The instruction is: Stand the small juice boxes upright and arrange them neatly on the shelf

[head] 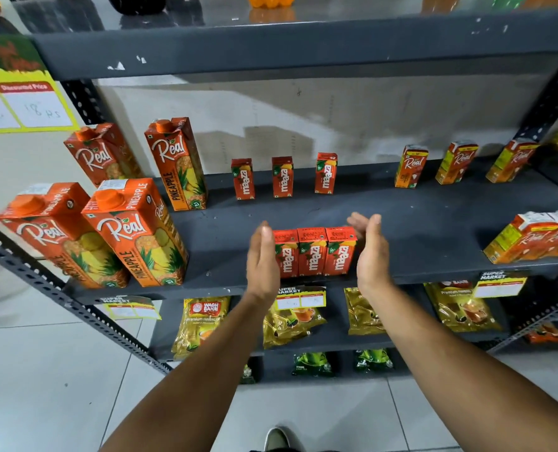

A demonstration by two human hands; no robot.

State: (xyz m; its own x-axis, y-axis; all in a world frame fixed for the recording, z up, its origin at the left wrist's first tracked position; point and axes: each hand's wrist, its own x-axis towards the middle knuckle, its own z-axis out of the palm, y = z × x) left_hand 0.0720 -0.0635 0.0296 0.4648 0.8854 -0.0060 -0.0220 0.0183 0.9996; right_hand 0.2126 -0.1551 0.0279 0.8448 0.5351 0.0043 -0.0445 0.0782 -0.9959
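Left hand (262, 256) and right hand (372, 252) are flanking the front Maaza row (313, 252) at the shelf (418, 230) edge, palms flat and open, gripping nothing; left looks touching, right just beside. Boxes are likely light, smooth coated card, rectangular, dentable: squeeze the side faces. Three more are standing spaced behind.

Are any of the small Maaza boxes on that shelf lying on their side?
No: the three front Maaza boxes and the three back Maaza boxes all stand upright.

left hand (262, 260): flat, fingers extended, palm inward | right hand (370, 252): flat, palm inward, facing left
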